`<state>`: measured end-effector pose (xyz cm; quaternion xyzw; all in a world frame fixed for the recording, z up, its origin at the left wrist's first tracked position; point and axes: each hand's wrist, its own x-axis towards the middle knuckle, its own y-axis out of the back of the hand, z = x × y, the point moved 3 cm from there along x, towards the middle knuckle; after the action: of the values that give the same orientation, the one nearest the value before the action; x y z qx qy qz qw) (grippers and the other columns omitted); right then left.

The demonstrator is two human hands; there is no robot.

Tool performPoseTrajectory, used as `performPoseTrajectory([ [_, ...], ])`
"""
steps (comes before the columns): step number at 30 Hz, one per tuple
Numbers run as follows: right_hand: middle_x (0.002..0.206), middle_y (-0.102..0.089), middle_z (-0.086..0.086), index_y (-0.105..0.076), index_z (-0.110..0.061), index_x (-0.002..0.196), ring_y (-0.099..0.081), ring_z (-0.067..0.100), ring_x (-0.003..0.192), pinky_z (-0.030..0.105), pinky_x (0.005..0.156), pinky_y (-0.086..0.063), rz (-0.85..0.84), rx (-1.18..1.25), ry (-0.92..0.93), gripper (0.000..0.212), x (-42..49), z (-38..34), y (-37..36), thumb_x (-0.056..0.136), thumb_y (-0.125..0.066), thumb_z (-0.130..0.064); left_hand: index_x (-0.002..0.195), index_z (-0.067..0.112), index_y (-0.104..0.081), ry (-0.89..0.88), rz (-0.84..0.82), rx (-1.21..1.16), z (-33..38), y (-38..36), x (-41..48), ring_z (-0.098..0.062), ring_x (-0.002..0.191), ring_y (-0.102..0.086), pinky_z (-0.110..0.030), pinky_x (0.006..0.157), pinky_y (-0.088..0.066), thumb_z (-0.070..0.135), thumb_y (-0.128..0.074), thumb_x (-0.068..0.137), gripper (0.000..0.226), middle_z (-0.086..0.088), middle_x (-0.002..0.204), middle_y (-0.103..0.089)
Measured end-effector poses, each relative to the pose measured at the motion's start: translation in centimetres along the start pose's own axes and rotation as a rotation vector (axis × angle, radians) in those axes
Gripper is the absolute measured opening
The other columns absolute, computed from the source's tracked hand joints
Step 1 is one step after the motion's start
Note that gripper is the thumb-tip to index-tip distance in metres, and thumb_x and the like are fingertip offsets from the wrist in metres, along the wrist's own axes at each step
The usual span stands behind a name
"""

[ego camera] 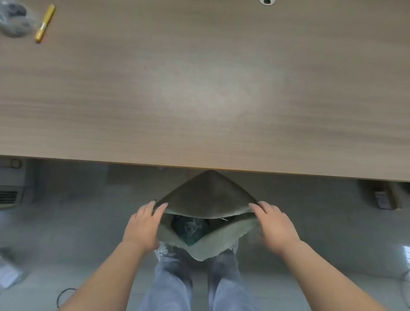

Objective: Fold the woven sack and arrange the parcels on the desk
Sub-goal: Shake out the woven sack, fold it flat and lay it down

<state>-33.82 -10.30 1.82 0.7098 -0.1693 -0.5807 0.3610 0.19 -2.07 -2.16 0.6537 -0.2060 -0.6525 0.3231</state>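
A grey-green woven sack (206,195) hangs below the desk's near edge, over my legs, with its mouth held wide. My left hand (144,224) grips the left side of the mouth. My right hand (274,225) grips the right side. Inside the sack a dark parcel (190,227) in shiny wrapping shows through the opening. The wooden desk (199,88) fills the upper part of the view, and the sack's far fold reaches up to its edge.
A yellow marker (45,23) and a clear plastic bag with dark contents (14,18) lie at the desk's far left corner. A cable hole (267,1) sits at the far edge. A cord, papers and boxes lie on the floor.
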Motion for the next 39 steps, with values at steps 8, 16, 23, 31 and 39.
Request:
performPoseTrajectory([
  [8,0.145,-0.042,0.004,-0.039,-0.025,0.146,-0.049,0.028,0.122,0.035,0.090,-0.047,0.092,-0.037,-0.112,0.066,3.7,-0.2,-2.2,0.086,-0.054,-0.002,0.154,0.027,-0.025,0.094,0.114,0.067,-1.5,-2.0,2.4,-0.026,0.138,-0.037,-0.036,0.108,-0.038,0.012,-0.067,0.080,0.086,0.000,0.155,-0.035],
  [16,0.114,-0.063,0.000,-0.064,-0.023,0.118,-0.062,0.025,0.103,0.033,0.068,-0.045,0.133,-0.060,-0.148,0.031,5.8,0.0,-2.5,0.092,-0.054,-0.010,0.117,0.029,-0.071,0.145,0.051,-0.135,-2.5,-2.5,4.4,-0.022,0.112,-0.056,-0.034,0.083,-0.054,0.014,-0.055,0.090,0.035,0.005,0.116,-0.064],
  [23,0.101,-0.062,-0.001,-0.066,-0.022,0.103,-0.062,0.024,0.101,0.030,0.063,-0.038,0.135,-0.060,-0.135,0.024,5.7,-0.1,-1.8,0.093,-0.049,-0.009,0.088,0.036,-0.073,0.223,0.107,-0.386,-2.6,-1.1,4.1,-0.023,0.095,-0.066,-0.030,0.074,-0.053,0.011,-0.053,0.086,0.032,0.005,0.107,-0.072],
  [31,0.067,-0.057,-0.001,-0.062,-0.017,0.069,-0.059,0.025,0.063,0.024,0.046,-0.028,0.378,0.068,-0.046,0.017,2.2,0.2,0.5,0.072,-0.078,-0.010,0.121,0.024,-0.069,0.102,0.247,-0.497,-2.6,1.7,1.9,-0.027,0.107,-0.062,-0.035,0.088,-0.049,0.013,-0.054,0.090,0.036,-0.003,0.110,-0.066],
  [39,0.048,-0.029,-0.008,-0.033,-0.026,0.056,-0.031,0.016,0.048,0.029,0.048,-0.022,0.598,0.588,-0.032,0.018,-4.1,-1.5,6.3,0.069,-0.038,-0.014,0.068,0.012,-0.059,0.026,0.467,-0.621,-2.7,6.4,-4.2,-0.020,0.074,-0.056,-0.035,0.067,-0.044,0.017,-0.043,0.081,0.022,0.001,0.074,-0.058],
])
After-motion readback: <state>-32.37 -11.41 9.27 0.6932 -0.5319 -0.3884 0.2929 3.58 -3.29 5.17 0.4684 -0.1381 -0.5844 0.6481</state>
